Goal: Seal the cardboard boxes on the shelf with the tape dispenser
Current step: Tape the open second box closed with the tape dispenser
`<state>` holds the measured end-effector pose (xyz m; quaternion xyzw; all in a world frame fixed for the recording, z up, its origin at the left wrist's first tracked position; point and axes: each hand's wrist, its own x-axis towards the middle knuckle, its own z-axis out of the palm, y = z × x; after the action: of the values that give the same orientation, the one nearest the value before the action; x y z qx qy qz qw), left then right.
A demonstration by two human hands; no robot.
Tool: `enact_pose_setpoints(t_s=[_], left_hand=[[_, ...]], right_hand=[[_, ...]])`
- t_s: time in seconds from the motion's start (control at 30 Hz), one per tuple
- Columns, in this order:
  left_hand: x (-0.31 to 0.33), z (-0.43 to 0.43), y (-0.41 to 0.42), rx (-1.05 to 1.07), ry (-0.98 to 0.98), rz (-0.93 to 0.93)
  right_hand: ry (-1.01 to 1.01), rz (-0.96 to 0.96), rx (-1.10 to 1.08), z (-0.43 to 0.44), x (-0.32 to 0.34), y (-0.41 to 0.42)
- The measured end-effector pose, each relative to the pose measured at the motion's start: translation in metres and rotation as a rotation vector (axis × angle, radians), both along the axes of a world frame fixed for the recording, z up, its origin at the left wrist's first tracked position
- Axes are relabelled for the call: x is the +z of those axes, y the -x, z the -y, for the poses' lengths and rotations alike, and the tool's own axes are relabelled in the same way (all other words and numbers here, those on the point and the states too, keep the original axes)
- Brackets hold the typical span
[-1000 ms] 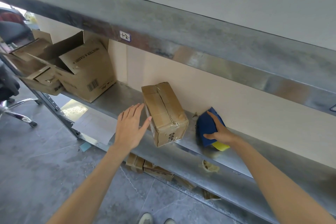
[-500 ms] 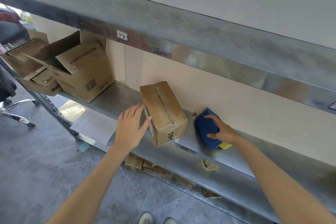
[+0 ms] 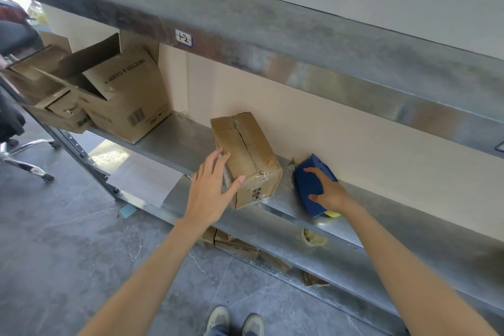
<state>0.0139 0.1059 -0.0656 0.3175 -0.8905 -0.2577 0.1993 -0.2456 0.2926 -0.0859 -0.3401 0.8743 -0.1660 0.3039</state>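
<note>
A small brown cardboard box (image 3: 249, 144) lies on the metal shelf (image 3: 381, 229), its top flaps closed with a seam down the middle. My left hand (image 3: 211, 194) is against the box's left side with straight fingers, the thumb at its near corner. To the right of the box lies the blue tape dispenser (image 3: 308, 183), a yellow part showing at its near end. My right hand (image 3: 328, 191) grips the dispenser from above, fingers curled over it.
Larger cardboard boxes (image 3: 120, 101) with open flaps stand at the shelf's left end. An upper shelf beam (image 3: 272, 43) hangs low overhead. A tape scrap (image 3: 313, 237) sits on the shelf's front edge. Flattened boxes (image 3: 237, 244) lie below. An office chair base (image 3: 24, 155) stands at left.
My left hand has moved forward from beside the box to touch its left side. My right hand has closed over the blue dispenser, which has shifted slightly.
</note>
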Motion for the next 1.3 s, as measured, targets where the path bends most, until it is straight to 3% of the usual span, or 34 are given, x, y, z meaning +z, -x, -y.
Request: enact_pose_setpoints(t_s=[0.2,0.33,0.47,0.73,0.9,1.3], left_hand=[[0.002,-0.014,0.003,0.028,-0.068,-0.035],[-0.001,-0.022,0.000,0.021,-0.064,-0.038],[0.000,-0.021,-0.001,0.022,-0.070,-0.033],[0.028,-0.006,-0.005,0.014,-0.071,-0.133],[0.063,0.003,0.004,-0.056,-0.263,-0.231],[0.080,0.001,-0.010,-0.351,-0.768,-0.099]], right_hand=[[0.133,-0.048,-0.178,-0.004,-0.016,-0.025],[0.175,-0.342,-0.284,-0.008,-0.015,-0.034],[0.312,-0.325,-0.276,-0.011,-0.003,-0.028],[0.455,-0.274,0.063,-0.007,0.087,-0.038],[0.481,-0.116,0.404,0.000,0.122,-0.063],[0.457,-0.239,0.719,-0.001,0.122,-0.083]])
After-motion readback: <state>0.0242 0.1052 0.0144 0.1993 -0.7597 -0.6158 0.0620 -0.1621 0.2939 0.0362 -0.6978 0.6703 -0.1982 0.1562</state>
